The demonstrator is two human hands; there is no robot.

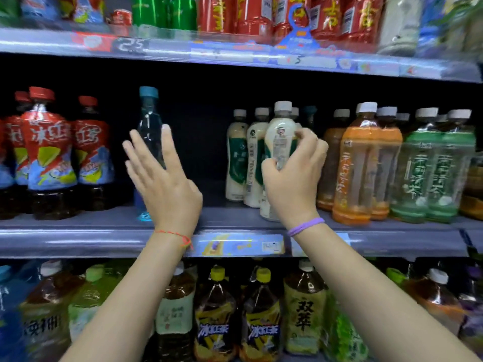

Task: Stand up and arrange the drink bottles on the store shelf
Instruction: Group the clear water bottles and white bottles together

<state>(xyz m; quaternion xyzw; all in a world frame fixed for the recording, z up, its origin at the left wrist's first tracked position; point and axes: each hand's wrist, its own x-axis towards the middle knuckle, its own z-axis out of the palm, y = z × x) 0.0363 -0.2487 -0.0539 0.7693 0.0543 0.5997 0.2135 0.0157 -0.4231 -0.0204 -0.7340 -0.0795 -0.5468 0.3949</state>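
From my seat the middle shelf looks mostly sorted: the red-capped iced tea bottles stand upright at the left, a lone clear blue bottle stands upright near the front edge, and to the right the orange tea bottles and green tea bottles stand in tidy rows. I judge the job well along, with the milky white drinks as the part in hand and a dark gap between the blue bottle and the white row that may want filling or closing up; I see no bottle lying down on this shelf, though the back of it is too dark to be sure. My right hand has its grip closed around the front white bottle, fingers curled over the far side and thumb on the label, the bottle upright at the shelf front, just ahead of the other white bottles; whether its base rests on the shelf I cannot tell, since the hand covers it. My left hand is spread wide, fingers straight, holding nothing, in front of the blue bottle; whether a fingertip touches it I cannot tell.
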